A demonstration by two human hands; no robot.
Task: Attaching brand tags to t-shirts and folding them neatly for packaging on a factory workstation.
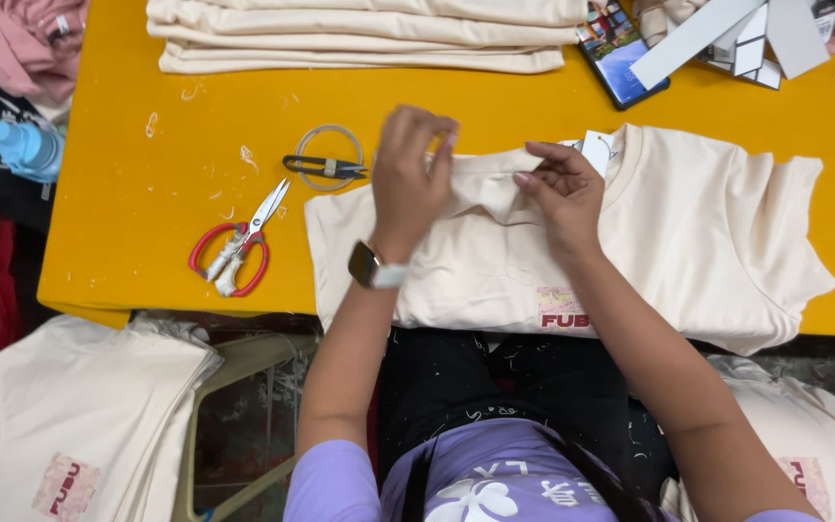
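A cream T-shirt (688,232) with a small pink and red print near its hem lies on the yellow table (147,126). My left hand (410,176) and my right hand (561,193) both pinch a raised fold of its fabric near the collar edge. A white paper tag (596,148) hangs at the collar, just beyond my right fingers. On my left wrist sits a watch (371,268).
Red-handled scissors (234,246) and small black thread snips on a ring (326,164) lie left of the shirt. Folded cream shirts (369,34) are stacked at the far edge, beside a phone (620,53) and grey card strips (727,34). More cream shirts (79,416) lie below left and right.
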